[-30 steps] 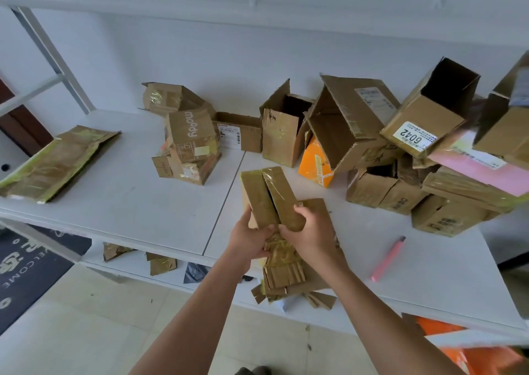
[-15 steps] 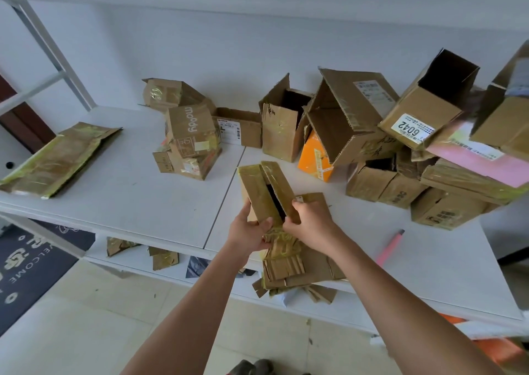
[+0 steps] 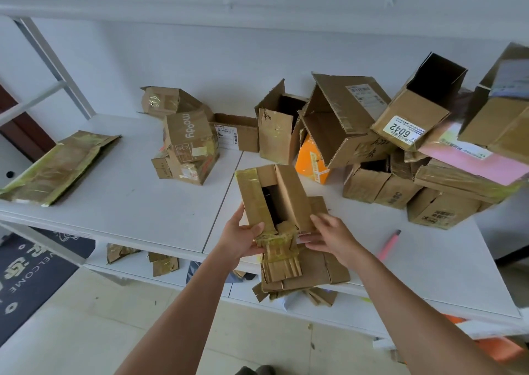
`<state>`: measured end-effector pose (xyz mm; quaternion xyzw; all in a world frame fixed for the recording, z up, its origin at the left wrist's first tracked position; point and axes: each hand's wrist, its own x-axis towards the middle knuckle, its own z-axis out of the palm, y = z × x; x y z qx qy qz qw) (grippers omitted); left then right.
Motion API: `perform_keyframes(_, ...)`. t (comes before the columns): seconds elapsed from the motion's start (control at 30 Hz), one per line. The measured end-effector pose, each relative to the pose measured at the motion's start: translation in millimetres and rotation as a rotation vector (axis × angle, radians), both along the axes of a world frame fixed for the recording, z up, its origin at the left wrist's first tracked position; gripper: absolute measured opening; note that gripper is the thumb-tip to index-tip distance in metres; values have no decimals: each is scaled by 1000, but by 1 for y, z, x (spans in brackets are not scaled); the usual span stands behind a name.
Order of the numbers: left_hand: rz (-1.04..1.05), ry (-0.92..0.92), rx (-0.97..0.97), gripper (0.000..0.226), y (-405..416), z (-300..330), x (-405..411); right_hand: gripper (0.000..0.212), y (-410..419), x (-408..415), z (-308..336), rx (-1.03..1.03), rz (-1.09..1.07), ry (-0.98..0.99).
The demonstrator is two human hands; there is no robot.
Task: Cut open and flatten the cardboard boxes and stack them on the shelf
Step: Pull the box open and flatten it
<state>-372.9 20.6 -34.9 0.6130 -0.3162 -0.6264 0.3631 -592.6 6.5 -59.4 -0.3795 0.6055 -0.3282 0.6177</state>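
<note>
A small taped cardboard box [image 3: 274, 194] stands over the front of the white shelf [image 3: 128, 203], its top flaps spread and a dark gap showing between them. My left hand [image 3: 243, 237] grips its lower left side, thumb across the front. My right hand [image 3: 329, 235] is at its lower right with fingers spread and nearly straight, fingertips at the box's base. Beneath lies a stack of flattened cardboard [image 3: 309, 268] at the shelf's front edge. A pink cutter [image 3: 388, 244] lies on the shelf to the right.
Several unflattened boxes are heaped at the back right, one labelled 6042 [image 3: 409, 122]. A "moody" box [image 3: 189, 137] sits on another at the back centre. A flattened taped piece [image 3: 57, 168] lies far left. Cardboard scraps [image 3: 163, 263] rest on the lower shelf.
The box's top flaps have spread apart, showing the dark inside. My right hand let go of the upper flap and dropped to the box's lower right, fingers spread.
</note>
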Motion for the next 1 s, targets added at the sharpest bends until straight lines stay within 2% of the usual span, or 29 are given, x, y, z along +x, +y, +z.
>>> perform_keyframes(0.07, -3, -13, -1, 76, 1, 1, -3, 42, 3, 0, -7, -238, -28, 322)
perform_keyframes(0.1, -3, -23, -1, 76, 1, 1, -4, 41, 3, 1, -6, -382, -13, 457)
perform_keyframes(0.13, -4, -35, -1, 76, 0, 2, -5, 38, 2, 3, -4, -504, 32, 543)
perform_keyframes(0.2, -5, -52, 5, 75, -1, 2, -6, 37, -2, 10, 1, -594, 134, 633)
perform_keyframes(0.33, -33, -119, 2, 71, -4, -2, -3, 34, -8, 25, 13, -412, 162, 505)
perform_keyframes(0.43, -63, -176, 2, 67, -6, -2, -2, 52, -9, 33, 9, -358, 175, 465)
perform_keyframes(0.6, -207, -355, 57, 31, -21, 8, -13, 47, -8, 40, -1, -436, 71, 502)
perform_keyframes(0.67, -225, -406, 98, 34, -31, 11, -20, 46, -7, 41, -3, -482, 72, 533)
perform_keyframes(0.73, -171, -433, 144, 48, -38, 13, -28, 44, -6, 42, -4, -505, 62, 545)
perform_keyframes(0.8, -157, -588, 157, 61, -43, 12, -35, 43, -6, 39, -6, -506, 45, 524)
perform_keyframes(0.87, -173, -702, 136, 63, -45, 8, -38, 43, -6, 36, -5, -493, 46, 456)
perform_keyframes(0.93, -172, -616, 120, 62, -46, 5, -36, 42, -5, 34, -5, -469, 38, 375)
perform_keyframes(1.0, -207, -416, 115, 60, -47, 7, -25, 40, -5, 34, -6, -462, 29, 335)
